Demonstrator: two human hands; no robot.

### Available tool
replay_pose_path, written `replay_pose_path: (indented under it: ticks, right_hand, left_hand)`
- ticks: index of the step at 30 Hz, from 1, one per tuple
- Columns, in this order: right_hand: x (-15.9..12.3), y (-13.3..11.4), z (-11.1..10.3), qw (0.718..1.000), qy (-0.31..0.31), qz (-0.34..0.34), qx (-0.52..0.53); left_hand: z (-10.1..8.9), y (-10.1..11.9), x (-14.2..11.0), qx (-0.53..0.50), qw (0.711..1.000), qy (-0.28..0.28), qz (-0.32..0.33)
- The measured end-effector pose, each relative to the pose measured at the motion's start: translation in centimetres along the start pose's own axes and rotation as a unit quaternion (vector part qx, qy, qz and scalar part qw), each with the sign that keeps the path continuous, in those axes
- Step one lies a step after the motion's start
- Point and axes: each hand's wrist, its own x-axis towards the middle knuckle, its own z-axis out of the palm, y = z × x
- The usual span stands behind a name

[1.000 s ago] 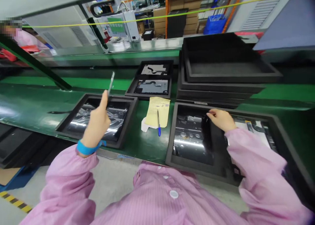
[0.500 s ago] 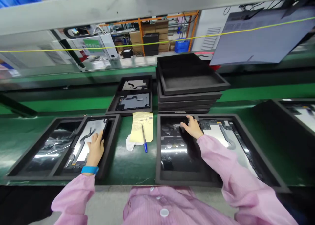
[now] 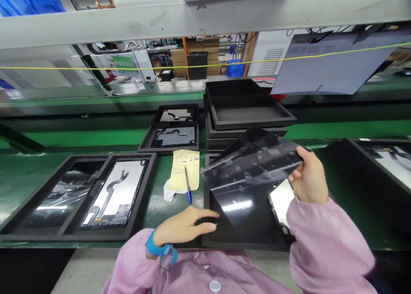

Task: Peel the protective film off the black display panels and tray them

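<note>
My right hand (image 3: 308,176) grips the right edge of a glossy black panel (image 3: 253,174) and holds it tilted up above the black foam tray (image 3: 212,242) in front of me. My left hand (image 3: 184,227), with a blue wrist strap, reaches across with fingers stretched out toward the panel's lower left corner at the tray's near edge. It holds nothing. Another black foam tray (image 3: 143,217) to the left holds a dark panel (image 3: 67,195) and a light back plate with a black cable (image 3: 117,193).
A yellow note (image 3: 185,169) with a blue pen (image 3: 187,190) lies on the green belt between the trays. Behind stand a stack of empty black trays (image 3: 247,114) and a smaller tray with two parts (image 3: 175,129). Another tray (image 3: 379,165) sits at the right.
My right hand has lifted the black panel out of the right tray and tilted it up. My left hand left the plate in the left tray and swung right to the panel's corner.
</note>
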Motion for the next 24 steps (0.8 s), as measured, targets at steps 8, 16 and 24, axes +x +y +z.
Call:
replay_pose_path:
  ticks: [8,16,24]
  right_hand:
    - [-12.1,7.5,4.0,0.958,0.001,-0.261,-0.118]
    - [-4.1,7.4,1.3,0.938,-0.108,-0.217,-0.247]
    - [0.3,1.1,1.7,0.899,-0.016,-0.210,-0.383]
  left_hand:
    - [5.6,5.4,6.1,-0.498,0.799,0.302,0.151]
    - [0.9,3.8,3.6,-0.456,0.814,0.342,0.111]
    - [2.8,4.7,1.5,-0.459,0.860,0.175,0.137]
